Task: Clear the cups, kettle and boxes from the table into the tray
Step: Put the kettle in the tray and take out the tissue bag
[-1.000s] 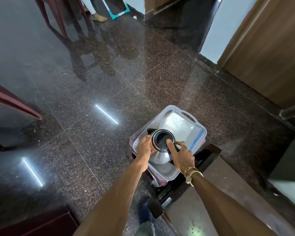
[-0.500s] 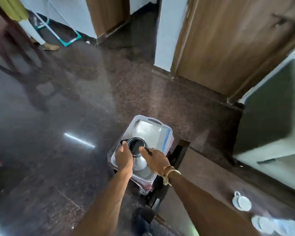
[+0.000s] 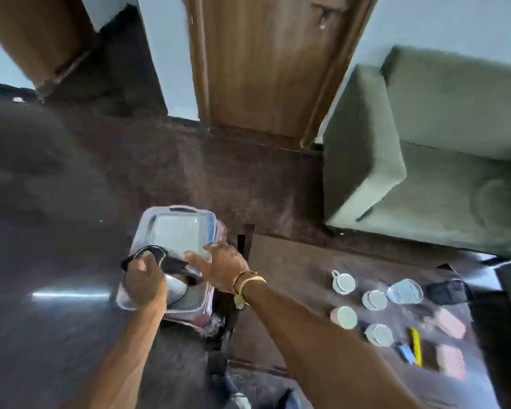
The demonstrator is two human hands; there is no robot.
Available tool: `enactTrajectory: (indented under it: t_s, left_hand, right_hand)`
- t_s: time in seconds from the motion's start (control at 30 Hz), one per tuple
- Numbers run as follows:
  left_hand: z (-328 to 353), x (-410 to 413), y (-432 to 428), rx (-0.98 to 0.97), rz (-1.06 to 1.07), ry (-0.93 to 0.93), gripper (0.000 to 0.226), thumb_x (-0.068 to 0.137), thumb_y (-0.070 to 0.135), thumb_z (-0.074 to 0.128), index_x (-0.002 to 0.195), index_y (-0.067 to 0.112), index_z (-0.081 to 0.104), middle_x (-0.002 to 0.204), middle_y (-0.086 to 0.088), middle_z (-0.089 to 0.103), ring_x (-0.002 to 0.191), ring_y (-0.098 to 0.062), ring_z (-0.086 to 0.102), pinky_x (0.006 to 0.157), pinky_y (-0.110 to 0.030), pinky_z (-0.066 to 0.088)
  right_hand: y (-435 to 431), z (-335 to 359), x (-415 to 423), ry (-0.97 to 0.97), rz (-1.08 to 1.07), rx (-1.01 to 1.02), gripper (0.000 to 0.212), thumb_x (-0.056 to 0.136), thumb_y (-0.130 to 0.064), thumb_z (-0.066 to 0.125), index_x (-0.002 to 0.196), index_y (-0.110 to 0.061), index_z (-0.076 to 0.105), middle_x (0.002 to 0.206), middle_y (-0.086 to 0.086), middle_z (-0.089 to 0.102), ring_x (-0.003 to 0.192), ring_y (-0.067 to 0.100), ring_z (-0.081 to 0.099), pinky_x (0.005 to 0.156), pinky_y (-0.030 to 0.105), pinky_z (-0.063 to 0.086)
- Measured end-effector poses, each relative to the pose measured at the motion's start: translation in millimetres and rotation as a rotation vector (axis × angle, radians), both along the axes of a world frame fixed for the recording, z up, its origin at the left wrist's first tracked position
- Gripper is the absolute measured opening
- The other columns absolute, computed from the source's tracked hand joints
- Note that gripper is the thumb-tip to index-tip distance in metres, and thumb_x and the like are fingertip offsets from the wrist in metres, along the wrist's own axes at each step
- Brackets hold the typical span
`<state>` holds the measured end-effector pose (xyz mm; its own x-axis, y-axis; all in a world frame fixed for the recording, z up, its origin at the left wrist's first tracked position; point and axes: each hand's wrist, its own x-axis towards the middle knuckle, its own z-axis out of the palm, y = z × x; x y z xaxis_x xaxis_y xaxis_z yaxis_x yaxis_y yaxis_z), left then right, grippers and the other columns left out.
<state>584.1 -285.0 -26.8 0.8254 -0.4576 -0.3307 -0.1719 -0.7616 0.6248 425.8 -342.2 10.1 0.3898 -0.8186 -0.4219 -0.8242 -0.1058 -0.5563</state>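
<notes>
Kettle [image 3: 174, 286]: I see it standing in the near end of the tray [image 3: 183, 209], just beside the bench's [image 3: 281, 270] left end.
Left hand [image 3: 143, 280]: fingers curl round the kettle's left side.
Right hand [image 3: 223, 265]: fingers spread, holding nothing, just beside the kettle's black handle.
Cups [image 3: 343, 281]: 4 I can count on the bench, well right of both hands; I judge the right hand nearer.
Boxes [image 3: 450, 321]: 2 pink ones, farther right, blurred.

Motion blur smears everything. The left grip [image 3: 143, 280] hides the kettle's [image 3: 176, 286] near-left side; whether its fingers clasp it is unclear. A yellow thing [image 3: 415, 345] at the counter's [image 3: 292, 261] near right is unidentifiable. The sofa [image 3: 425, 143] runs off the right edge.
</notes>
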Motion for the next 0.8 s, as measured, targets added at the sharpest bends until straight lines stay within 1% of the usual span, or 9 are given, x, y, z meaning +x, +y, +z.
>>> enactTrajectory:
  t_s: [0.1,0.23,0.3,0.37,0.47,0.6,0.67,0.7,0.8]
  left_hand:
    - [5,-30,-14,-0.178,-0.035,0.0,0.047,0.1,0.045,0.042,0.109,0.004,0.065,0.115,-0.024,0.065,0.108,-0.041,0.059,0.091,-0.046,0.041]
    - [12,-76,-24,-0.329,-0.229,-0.004,0.044,0.099,0.042,0.042,0.08,0.005,0.059,0.085,-0.016,0.061,0.084,-0.032,0.056,0.081,-0.043,0.04]
    - [14,-93,-26,-0.364,-0.316,0.008,0.055,0.094,0.045,0.039,0.084,-0.004,0.06,0.087,-0.027,0.063,0.08,-0.038,0.055,0.079,-0.048,0.042]
    - [17,-108,-31,-0.365,-0.359,0.076,0.068,0.089,0.053,0.04,0.097,-0.012,0.059,0.102,-0.038,0.062,0.093,-0.05,0.059,0.083,-0.054,0.046]
    - [25,-131,-42,-0.298,-0.34,0.164,0.069,0.081,0.058,0.043,0.108,-0.002,0.063,0.111,-0.032,0.064,0.104,-0.048,0.062,0.091,-0.058,0.05]
    - [36,-156,-52,-0.271,-0.361,0.207,0.04,0.077,0.054,0.048,0.082,0.017,0.062,0.1,-0.027,0.068,0.098,-0.046,0.064,0.089,-0.057,0.053]
    - [39,-162,-56,-0.264,-0.352,0.194,0.034,0.077,0.052,0.049,0.075,0.019,0.06,0.095,-0.022,0.07,0.095,-0.043,0.066,0.088,-0.055,0.053]
    - [38,-163,-58,-0.258,-0.349,0.189,0.033,0.078,0.05,0.05,0.08,0.019,0.063,0.095,-0.018,0.07,0.095,-0.04,0.066,0.089,-0.054,0.053]
    - [29,-156,-62,-0.259,-0.306,0.225,0.034,0.089,0.04,0.059,0.112,0.016,0.067,0.112,-0.012,0.07,0.106,-0.032,0.065,0.096,-0.053,0.052]
  right_hand:
    - [-6,5,-32,-0.004,-0.042,-0.076,0.089,0.082,-0.085,0.027,0.112,-0.009,0.065,0.119,0.021,0.065,0.109,0.04,0.061,0.093,0.047,0.05]
    - [-12,9,-70,-0.009,-0.099,-0.115,0.079,0.085,-0.081,0.03,0.093,-0.011,0.065,0.111,0.02,0.065,0.104,0.039,0.062,0.087,0.044,0.05]
    - [-14,10,-87,-0.022,-0.116,-0.115,0.079,0.085,-0.081,0.029,0.103,-0.012,0.064,0.117,0.018,0.062,0.11,0.039,0.059,0.093,0.046,0.05]
    - [-15,9,-105,-0.053,-0.13,-0.132,0.077,0.087,-0.08,0.032,0.113,-0.014,0.062,0.123,0.016,0.059,0.116,0.039,0.055,0.098,0.047,0.047]
    - [-20,7,-129,-0.082,-0.149,-0.149,0.08,0.088,-0.078,0.034,0.128,-0.014,0.057,0.132,0.017,0.055,0.123,0.041,0.05,0.104,0.051,0.043]
    - [-28,6,-153,-0.082,-0.195,-0.167,0.086,0.088,-0.079,0.032,0.137,-0.01,0.05,0.139,0.018,0.05,0.128,0.041,0.046,0.107,0.051,0.04]
    - [-33,5,-161,-0.083,-0.206,-0.171,0.088,0.088,-0.079,0.032,0.139,-0.01,0.048,0.14,0.017,0.048,0.128,0.041,0.046,0.106,0.051,0.04]
    - [-35,4,-163,-0.081,-0.211,-0.177,0.087,0.088,-0.079,0.031,0.14,-0.011,0.047,0.141,0.016,0.048,0.128,0.04,0.046,0.105,0.051,0.04]
    - [-43,1,-165,-0.064,-0.219,-0.189,0.087,0.089,-0.079,0.027,0.14,-0.012,0.046,0.141,0.015,0.047,0.128,0.039,0.045,0.104,0.052,0.04]
